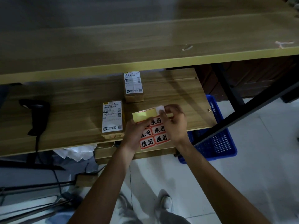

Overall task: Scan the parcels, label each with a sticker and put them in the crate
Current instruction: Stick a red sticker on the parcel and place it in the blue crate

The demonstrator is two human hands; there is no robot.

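Head view: we hold the sticker sheet (153, 131) over the table's (72, 110) front edge, our left hand (137, 131) gripping its left side, our right hand (175, 122) pinching one sticker (160, 109) at the sheet's top. Two parcels (112, 118) (133, 86) lie just beyond; the scanner (36, 115) lies far left, the blue crate (215, 136) lower right on the floor.

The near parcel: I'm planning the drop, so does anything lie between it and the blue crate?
Yes. Both hands, left hand and right hand, hold the sticker sheet directly between the near parcel and the blue crate, which sits partly under the shelf's right end.
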